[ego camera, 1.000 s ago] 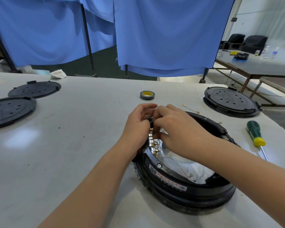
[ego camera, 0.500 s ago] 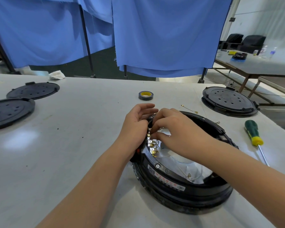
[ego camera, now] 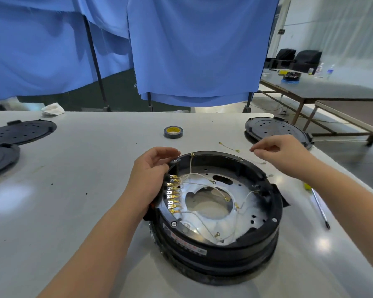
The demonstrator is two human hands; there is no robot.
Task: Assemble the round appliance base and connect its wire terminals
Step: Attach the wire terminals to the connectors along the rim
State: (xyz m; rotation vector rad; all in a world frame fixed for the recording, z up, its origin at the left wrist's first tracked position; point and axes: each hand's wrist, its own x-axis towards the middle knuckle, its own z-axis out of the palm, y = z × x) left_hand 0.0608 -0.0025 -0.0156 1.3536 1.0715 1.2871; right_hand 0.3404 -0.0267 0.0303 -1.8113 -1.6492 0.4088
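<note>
Right now the round appliance base [ego camera: 215, 216] sits open on the tabletop [ego camera: 73, 190], its wire terminals [ego camera: 174, 194] lined along the left inner rim. Her left hand [ego camera: 151, 175] cups the base's left edge, fingers loosely curved. Beyond the far rim, the right hand [ego camera: 278, 153] hovers, fingertips pinched together; whether it holds anything, I can't tell.

Both forearms bare; hands [ego camera: 151, 177] apparently ungloved, no jewellery.

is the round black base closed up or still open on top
Open on top. The round black base has no cover: its metal plate, white wires and gold terminals are exposed. Black covers lie apart on the table.
</note>
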